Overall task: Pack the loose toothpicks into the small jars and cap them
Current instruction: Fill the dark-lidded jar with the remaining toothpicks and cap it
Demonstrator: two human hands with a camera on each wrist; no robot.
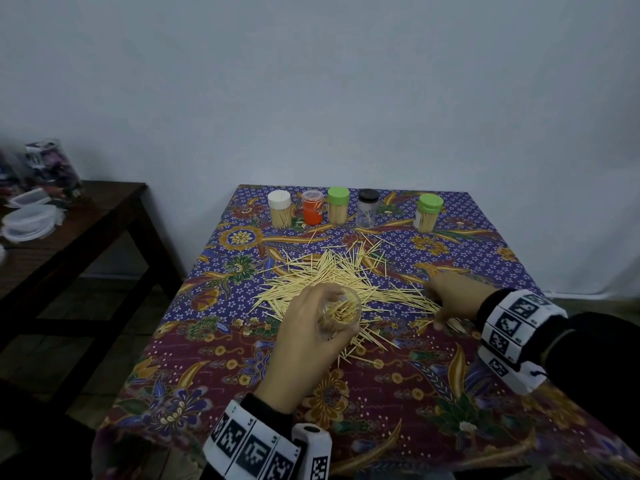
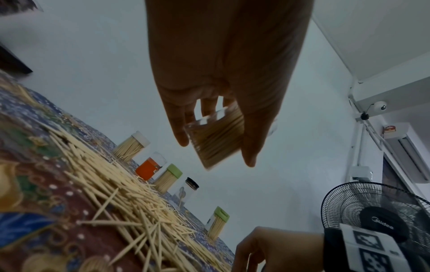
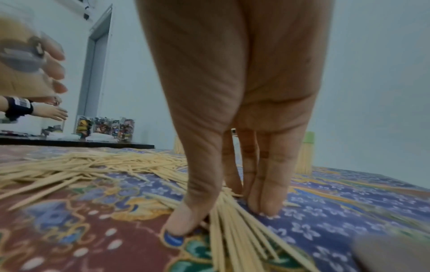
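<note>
My left hand [image 1: 332, 317] grips a clear uncapped jar [image 1: 343, 311] packed with toothpicks and holds it above the table; in the left wrist view the jar [image 2: 218, 136] sits between thumb and fingers of that hand [image 2: 215, 151]. A big loose toothpick pile [image 1: 329, 275] covers the middle of the patterned cloth [image 1: 381, 393]. My right hand [image 1: 433, 308] is down on the pile's right edge. In the right wrist view its straight fingers and thumb [image 3: 223, 217] press on the cloth either side of a toothpick bundle [image 3: 235, 230].
Along the far edge stand a white-capped jar [image 1: 280, 209], an orange jar [image 1: 312, 207], a green-capped jar [image 1: 338, 206], a nearly empty black-capped jar [image 1: 368, 207] and another green-capped jar [image 1: 428, 213]. A dark side table [image 1: 69, 237] with plastic containers stands left. A fan [image 2: 377, 217] stands right.
</note>
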